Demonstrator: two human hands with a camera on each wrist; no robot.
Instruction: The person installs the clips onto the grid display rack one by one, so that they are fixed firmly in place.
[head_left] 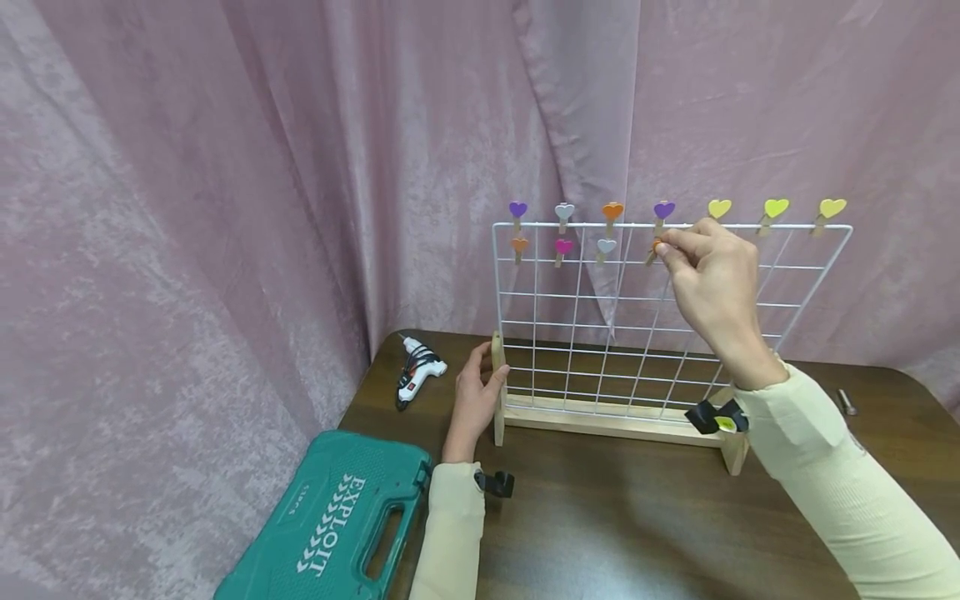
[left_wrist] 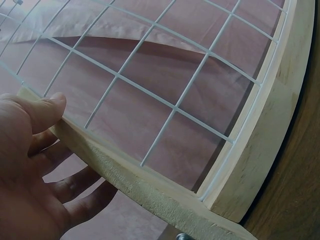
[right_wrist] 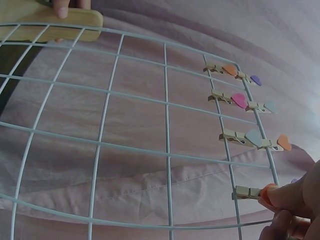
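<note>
A white wire grid [head_left: 577,308] stands upright in a wooden base [head_left: 600,421]. My left hand [head_left: 476,396] holds its left wooden upright [left_wrist: 125,182], thumb on the near side and fingers behind. My right hand [head_left: 716,283] pinches a small wooden clothespin with an orange heart [right_wrist: 270,195] between thumb and index finger. That clothespin's jaws are at the second wire down, below a purple-heart clothespin [head_left: 663,211]. Left of it on the same wire sit clothespins with a white heart [head_left: 606,247], a pink heart [head_left: 563,247] and an orange heart [head_left: 519,246].
Several heart clothespins, such as a yellow one [head_left: 832,208], line the grid's top wire. A white glue gun [head_left: 420,369] lies left of the stand, and a green tool case [head_left: 330,508] lies nearer. A small metal piece [head_left: 847,402] rests at the right. Pink curtains [head_left: 450,150] hang behind.
</note>
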